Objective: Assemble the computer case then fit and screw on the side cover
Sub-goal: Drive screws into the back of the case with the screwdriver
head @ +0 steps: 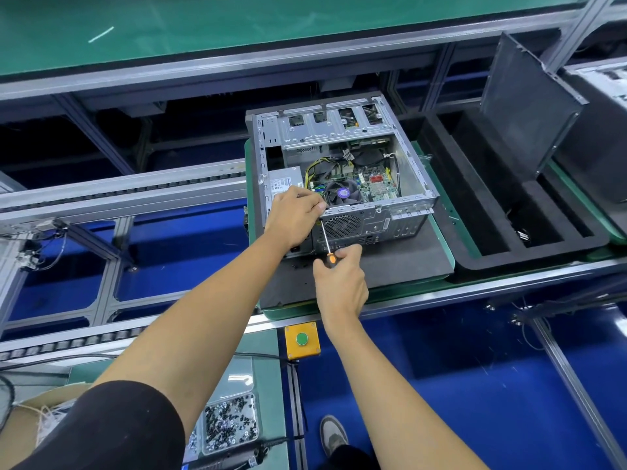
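Head view: at 7 o'clock a clear tray of screws [230, 425] is seen. The left hand [294, 215] is curled, fingertips pinched at the rear top edge of the computer case [342, 174], which lies open on a dark mat [400, 262], motherboard and fan exposed. The right hand [339, 283] is closed around an orange-handled screwdriver [327, 244]. At 2 o'clock the side cover [529, 106] is propped upright.

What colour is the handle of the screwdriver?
The screwdriver handle is orange with black, gripped in the right hand; the head view shows it.
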